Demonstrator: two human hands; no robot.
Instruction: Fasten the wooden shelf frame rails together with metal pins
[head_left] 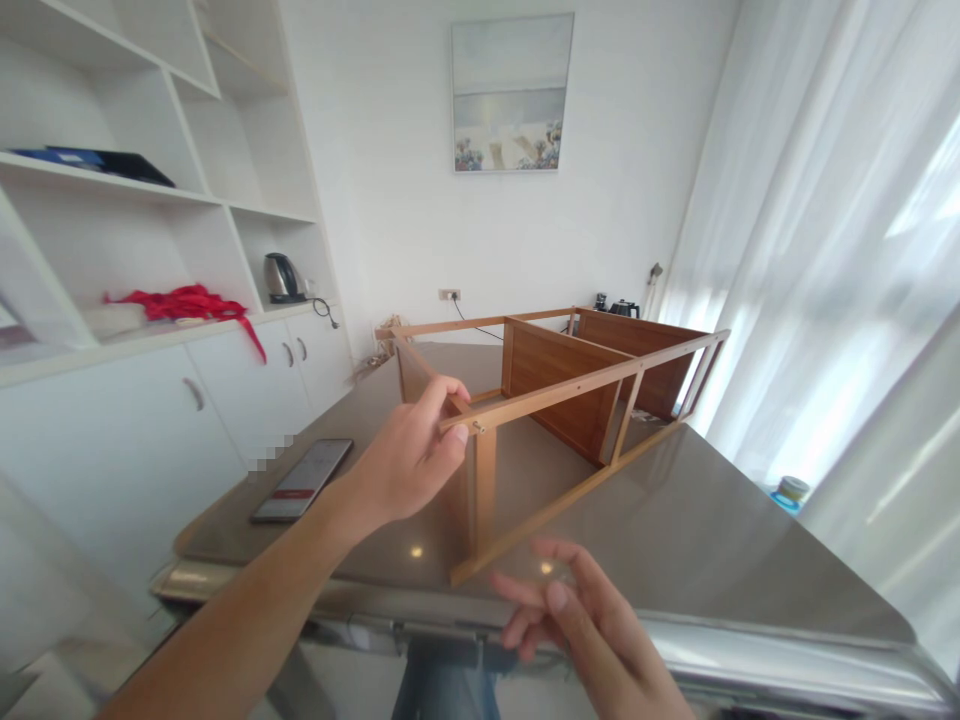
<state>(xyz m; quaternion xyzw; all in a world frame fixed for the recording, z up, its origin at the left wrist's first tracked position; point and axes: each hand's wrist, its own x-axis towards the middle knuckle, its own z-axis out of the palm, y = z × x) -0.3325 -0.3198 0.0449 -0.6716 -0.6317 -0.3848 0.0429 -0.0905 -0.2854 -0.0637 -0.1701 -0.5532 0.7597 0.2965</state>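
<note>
A wooden shelf frame point(540, 402) lies on its side on the grey table, with panels set across its far part. My left hand point(424, 455) is closed around the near upper corner of this frame, thumb below the rail and fingers over the top. Beside the thumb a small metal screw point(478, 427) sticks out of the rail's end. Lower down, my right hand point(574, 620) is held in front of the table edge, apart from the frame. Its fingers are spread and a little blurred, and I see nothing in them.
A phone point(304, 480) lies on the table point(690, 530) left of the frame. White shelving on the left holds a kettle point(283, 278) and red cloth point(187, 303). A small round tin point(792, 488) sits by the curtain point(795, 250). A black appliance point(624, 309) stands behind the frame.
</note>
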